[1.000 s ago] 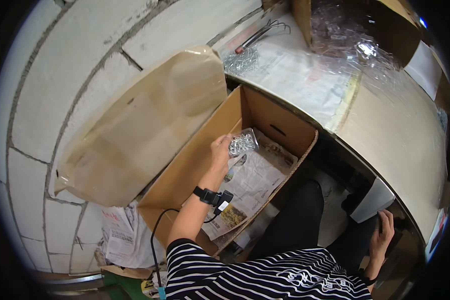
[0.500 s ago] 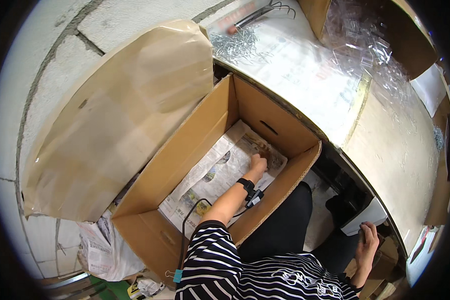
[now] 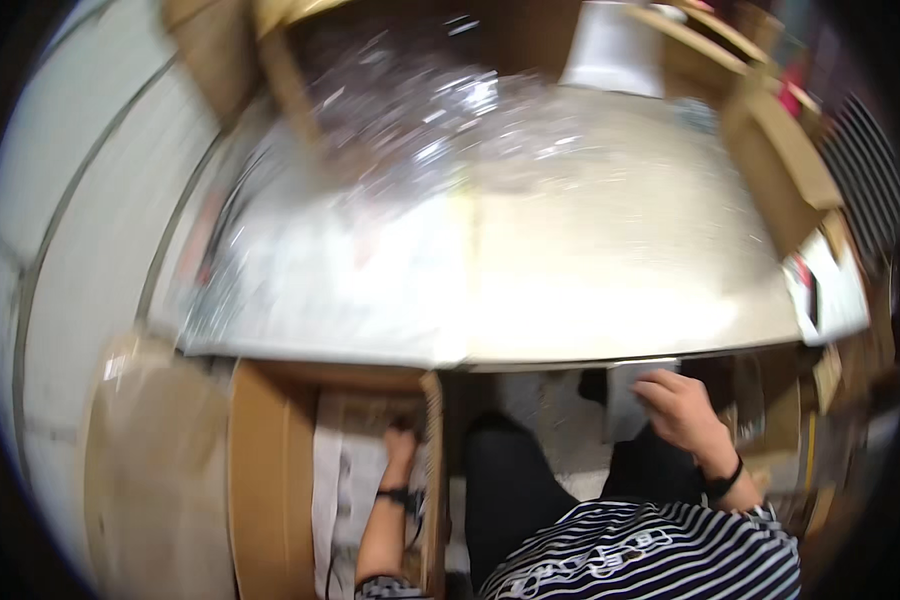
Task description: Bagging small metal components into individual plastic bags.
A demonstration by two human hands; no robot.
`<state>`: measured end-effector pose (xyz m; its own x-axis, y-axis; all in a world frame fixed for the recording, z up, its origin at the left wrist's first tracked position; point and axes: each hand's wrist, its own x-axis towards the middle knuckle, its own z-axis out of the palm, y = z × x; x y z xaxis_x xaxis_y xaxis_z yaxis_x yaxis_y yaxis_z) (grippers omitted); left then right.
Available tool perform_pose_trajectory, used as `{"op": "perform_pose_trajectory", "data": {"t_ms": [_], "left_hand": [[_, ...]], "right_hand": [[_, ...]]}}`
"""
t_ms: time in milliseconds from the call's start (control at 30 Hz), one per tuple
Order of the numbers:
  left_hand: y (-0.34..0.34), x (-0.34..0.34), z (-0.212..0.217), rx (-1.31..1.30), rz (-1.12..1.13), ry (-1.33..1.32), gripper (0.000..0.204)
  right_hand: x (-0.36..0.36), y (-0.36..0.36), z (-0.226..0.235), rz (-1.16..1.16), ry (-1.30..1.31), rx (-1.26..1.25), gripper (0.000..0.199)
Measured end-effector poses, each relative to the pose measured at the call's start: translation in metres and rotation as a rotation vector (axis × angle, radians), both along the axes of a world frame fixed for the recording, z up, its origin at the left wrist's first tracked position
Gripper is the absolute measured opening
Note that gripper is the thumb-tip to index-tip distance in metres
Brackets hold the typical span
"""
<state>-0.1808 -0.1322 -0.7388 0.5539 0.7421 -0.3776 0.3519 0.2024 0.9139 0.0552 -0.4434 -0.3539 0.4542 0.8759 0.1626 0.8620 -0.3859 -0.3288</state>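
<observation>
Reaching down at the lower edge, past a striped shirt (image 3: 660, 560), the left hand (image 3: 400, 443) is inside a tall cardboard box (image 3: 260, 480), whose walls stand around it. The hand looks bunched, its fingers drawn in, but it is too blurred to tell whether it grips anything. Newspaper (image 3: 340, 500) lines the box floor beneath and to the left of that hand; whether they touch I cannot tell. On the other side of the knees, the right hand (image 3: 678, 408) has its fingers bent, just beside a grey panel (image 3: 622, 408) under the desk edge; its hold, too, is unclear. A brown wrapped package (image 3: 160, 480) stands left of the box. Beyond spreads the desk (image 3: 610, 290), with a heap of clear plastic pieces (image 3: 420, 115) toward its far side.
</observation>
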Motion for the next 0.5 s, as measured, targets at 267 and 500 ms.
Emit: {"op": "perform_pose_trajectory", "data": {"t_ms": [267,500], "left_hand": [[0.040,-0.048,0.119,0.049,-0.079,0.291,0.015],[0.047,-0.011,0.324,0.562,0.192,-0.181,0.014]], "right_hand": [[0.113,-0.054,0.005,-0.308,-0.125,0.399,0.029],[0.433,-0.208,-0.073,-1.097,0.051,0.188,0.062]]}}
